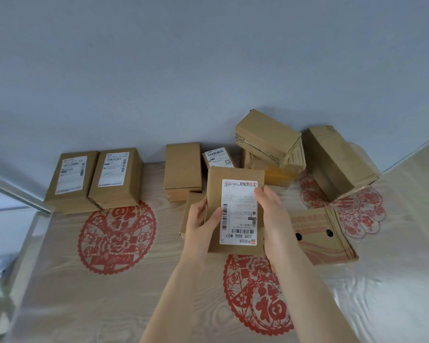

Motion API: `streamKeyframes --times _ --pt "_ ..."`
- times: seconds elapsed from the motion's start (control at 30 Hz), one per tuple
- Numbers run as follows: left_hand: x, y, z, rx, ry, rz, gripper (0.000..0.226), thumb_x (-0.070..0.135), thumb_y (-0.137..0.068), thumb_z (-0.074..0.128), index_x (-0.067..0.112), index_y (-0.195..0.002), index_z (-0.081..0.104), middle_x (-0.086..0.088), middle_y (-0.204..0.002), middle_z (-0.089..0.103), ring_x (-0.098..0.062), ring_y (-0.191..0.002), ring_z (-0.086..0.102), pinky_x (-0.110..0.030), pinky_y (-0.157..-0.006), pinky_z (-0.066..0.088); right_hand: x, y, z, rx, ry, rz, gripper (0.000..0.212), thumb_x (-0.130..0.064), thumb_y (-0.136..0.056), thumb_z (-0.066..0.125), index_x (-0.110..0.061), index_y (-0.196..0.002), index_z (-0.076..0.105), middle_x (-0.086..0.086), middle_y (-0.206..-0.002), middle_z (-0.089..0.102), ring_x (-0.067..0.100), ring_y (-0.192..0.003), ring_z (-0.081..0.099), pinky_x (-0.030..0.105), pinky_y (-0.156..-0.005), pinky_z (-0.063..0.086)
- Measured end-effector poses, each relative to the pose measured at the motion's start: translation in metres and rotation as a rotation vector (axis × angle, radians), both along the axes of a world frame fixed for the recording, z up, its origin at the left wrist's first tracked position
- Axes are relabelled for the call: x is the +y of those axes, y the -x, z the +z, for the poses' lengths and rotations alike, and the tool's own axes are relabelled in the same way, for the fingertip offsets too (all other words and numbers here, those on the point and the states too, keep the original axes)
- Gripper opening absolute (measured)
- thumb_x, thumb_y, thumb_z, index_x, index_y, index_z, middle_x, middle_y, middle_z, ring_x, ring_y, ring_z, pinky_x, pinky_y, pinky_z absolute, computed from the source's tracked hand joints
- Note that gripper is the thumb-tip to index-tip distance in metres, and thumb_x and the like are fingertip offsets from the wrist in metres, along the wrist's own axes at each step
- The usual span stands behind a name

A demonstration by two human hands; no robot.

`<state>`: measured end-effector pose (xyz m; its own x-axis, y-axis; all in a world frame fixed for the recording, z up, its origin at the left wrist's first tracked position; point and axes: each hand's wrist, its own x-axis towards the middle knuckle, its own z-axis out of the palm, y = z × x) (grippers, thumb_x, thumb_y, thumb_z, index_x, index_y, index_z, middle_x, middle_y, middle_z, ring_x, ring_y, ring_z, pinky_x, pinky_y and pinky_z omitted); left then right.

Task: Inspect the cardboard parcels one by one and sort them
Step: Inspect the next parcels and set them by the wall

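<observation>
I hold a flat cardboard parcel (234, 186) with a white shipping label facing me, lifted above the table's middle. My left hand (201, 221) grips its left edge, thumb on the label. My right hand (273, 219) grips its right edge. Two labelled parcels (71, 179) (117, 178) stand side by side at the far left against the wall. A plain parcel (183, 167) and a small labelled one (218, 158) sit behind the held parcel. Another brown parcel (193, 206) lies partly hidden under my left hand.
A pile of taped boxes (268, 137) and a long tilted box (337, 159) crowd the far right. A flat printed carton with two holes (317, 233) lies right of my hands. The wooden table (60, 293) bears red paper-cut decals; its left edge drops off.
</observation>
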<state>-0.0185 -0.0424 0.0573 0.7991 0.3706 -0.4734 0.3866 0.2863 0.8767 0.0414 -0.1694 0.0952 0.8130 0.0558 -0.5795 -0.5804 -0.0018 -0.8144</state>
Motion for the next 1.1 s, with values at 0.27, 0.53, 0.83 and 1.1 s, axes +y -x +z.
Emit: streamKeyframes --times 0.27,0.53,0.83,1.1 --pt "0.001 0.034 0.018 -0.184 -0.143 -0.125 0.059 0.009 -0.096 0.064 0.025 -0.147 0.039 0.010 -0.127 0.063 0.006 -0.105 0.065 -0.016 -0.079 0.055 -0.008 0.034 0.030 -0.138 -0.011 -0.016 0.033 -0.032 -0.103 0.050 -0.024 -0.134 0.057 -0.008 -0.112 0.070 -0.001 -0.088 0.068 0.016 -0.061 0.051" --pt "0.000 0.075 0.032 -0.244 -0.018 -0.068 0.054 0.010 -0.097 0.060 0.022 -0.147 0.045 0.004 -0.127 0.068 -0.005 -0.107 0.069 -0.017 -0.075 0.056 -0.014 0.078 0.038 -0.290 -0.193 0.002 0.058 -0.003 -0.093 0.063 -0.028 -0.144 0.051 0.000 -0.131 0.066 0.020 -0.117 0.066 0.048 -0.100 0.052" --pt "-0.028 0.103 0.058 -0.166 -0.067 -0.006 0.049 0.023 -0.092 0.069 0.015 -0.137 0.051 0.002 -0.120 0.069 0.003 -0.091 0.069 -0.011 -0.067 0.053 -0.040 0.107 0.041 -0.256 -0.134 0.037 0.042 -0.029 -0.094 0.065 -0.026 -0.134 0.051 -0.005 -0.112 0.073 0.008 -0.093 0.073 0.022 -0.068 0.057" --pt "-0.079 0.122 0.059 -0.107 -0.018 0.025 0.041 0.027 -0.091 0.068 0.016 -0.129 0.058 -0.001 -0.117 0.073 -0.001 -0.086 0.071 -0.014 -0.067 0.053 -0.090 0.121 0.023 -0.308 -0.207 0.136 0.034 -0.032 -0.098 0.059 -0.038 -0.131 0.057 -0.014 -0.115 0.072 0.003 -0.102 0.070 0.022 -0.082 0.057"
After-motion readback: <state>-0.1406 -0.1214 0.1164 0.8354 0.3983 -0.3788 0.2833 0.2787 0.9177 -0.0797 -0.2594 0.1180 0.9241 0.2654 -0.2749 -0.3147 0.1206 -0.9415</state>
